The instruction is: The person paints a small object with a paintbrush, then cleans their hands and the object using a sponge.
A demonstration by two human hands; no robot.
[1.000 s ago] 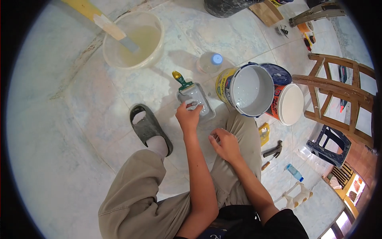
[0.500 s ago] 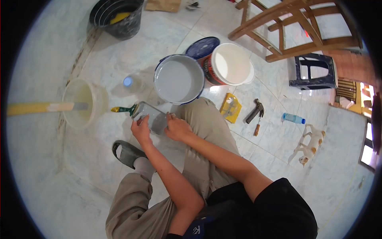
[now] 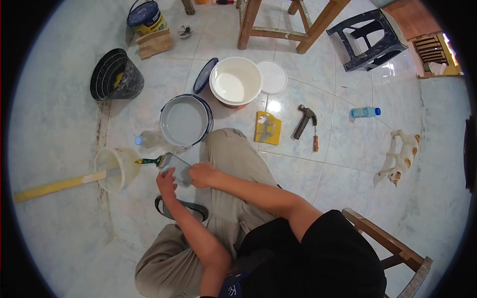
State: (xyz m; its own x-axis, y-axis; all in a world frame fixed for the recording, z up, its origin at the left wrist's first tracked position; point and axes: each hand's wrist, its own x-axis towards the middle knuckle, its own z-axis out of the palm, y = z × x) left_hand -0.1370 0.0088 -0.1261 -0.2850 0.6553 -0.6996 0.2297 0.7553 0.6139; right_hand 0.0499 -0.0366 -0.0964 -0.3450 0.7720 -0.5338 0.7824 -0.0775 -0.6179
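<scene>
A clear, grey-smeared flat piece (image 3: 183,174), perhaps a shallow tray, lies between my hands beside my bent knee. My right hand (image 3: 202,175) is closed on its right side. At its left edge my left hand (image 3: 167,183) has its fingers bent together around something small and pale that I cannot make out. A brush with a green and yellow handle (image 3: 149,161) rests against the piece's upper left corner, pointing toward a translucent bucket (image 3: 115,170). Just above stands a bucket of grey paint (image 3: 184,120), with a blue-capped bottle (image 3: 148,139) to its left.
A yellow-handled tool (image 3: 59,187) leans in the translucent bucket. A white bucket (image 3: 236,82), yellow scraper (image 3: 268,128), hammer (image 3: 305,121), screwdriver (image 3: 315,140), water bottle (image 3: 365,112) and cat (image 3: 403,156) are around. Farther off are a black bucket (image 3: 130,79), wooden frame (image 3: 278,33) and dark stool (image 3: 371,42).
The head view has turned and shifted, bringing in the blue-lidded bucket at the top and a wooden frame at lower right. Both hands stay at the clear piece; my left fingers are drawn closer together.
</scene>
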